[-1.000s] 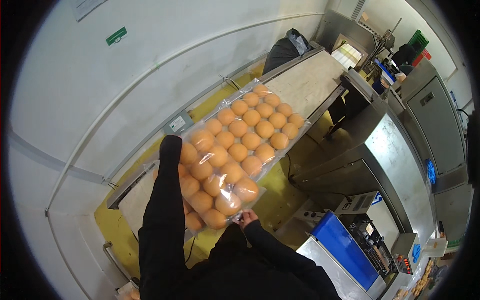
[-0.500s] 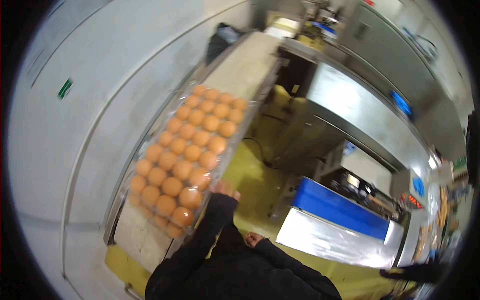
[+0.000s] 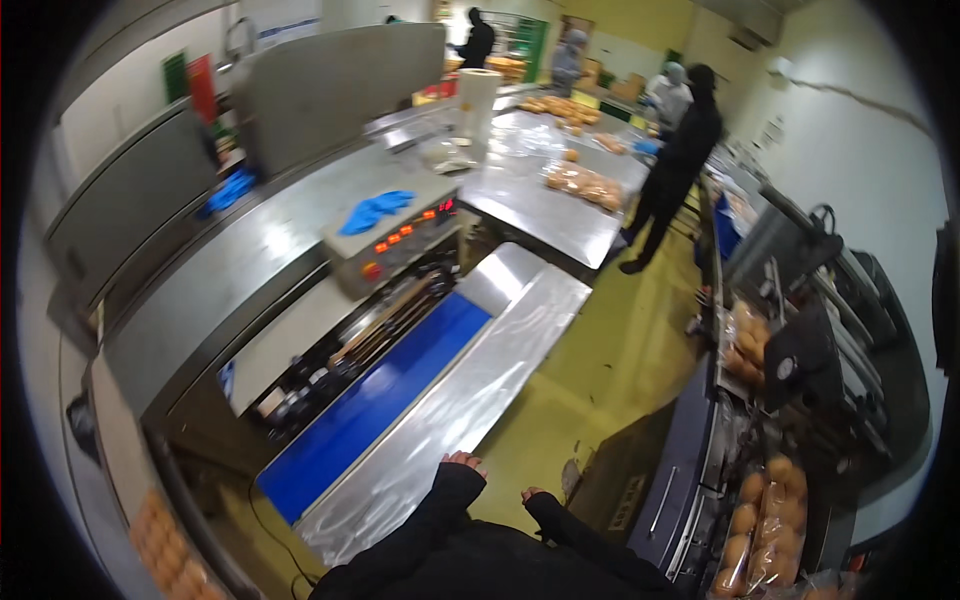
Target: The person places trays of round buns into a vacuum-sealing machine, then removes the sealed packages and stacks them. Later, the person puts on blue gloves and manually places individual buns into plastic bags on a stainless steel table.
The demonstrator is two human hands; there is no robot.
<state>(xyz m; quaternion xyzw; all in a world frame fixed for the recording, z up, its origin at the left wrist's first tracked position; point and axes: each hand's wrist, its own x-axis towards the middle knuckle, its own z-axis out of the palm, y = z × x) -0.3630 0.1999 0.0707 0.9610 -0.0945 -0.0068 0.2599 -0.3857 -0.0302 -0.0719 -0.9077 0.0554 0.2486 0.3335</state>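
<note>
Black-sleeved left hand (image 3: 463,461), loose and seemingly empty, and right hand (image 3: 533,494), grip unclear, between already bagged buns (image 3: 778,535) at lower right and more buns (image 3: 165,550) at lower left, remaining work unclear.

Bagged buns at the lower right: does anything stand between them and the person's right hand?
Yes: in the head view, a brown panel and the grey-blue machine front lie between the right hand and the bagged buns. Heights are hard to judge.
</note>
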